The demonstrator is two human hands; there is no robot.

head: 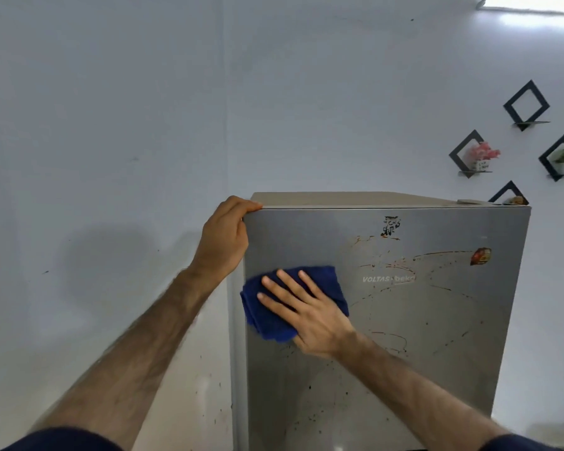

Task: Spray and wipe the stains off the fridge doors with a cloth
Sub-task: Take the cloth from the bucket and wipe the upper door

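The grey steel fridge door [437,320] fills the lower right of the head view. Brownish streaks and dark specks [401,265] run across its upper half and down its lower part. A folded dark blue cloth [271,320] lies flat against the door near its left edge. My right hand [306,310] presses on the cloth with fingers spread. My left hand [225,239] grips the door's top left corner, fingers curled over the top edge. No spray bottle is in view.
A black sticker [391,226] and a red-brown magnet [481,256] sit high on the door. White walls surround the fridge. Black diamond-shaped wall shelves [526,105] with small potted plants [481,156] hang at the right.
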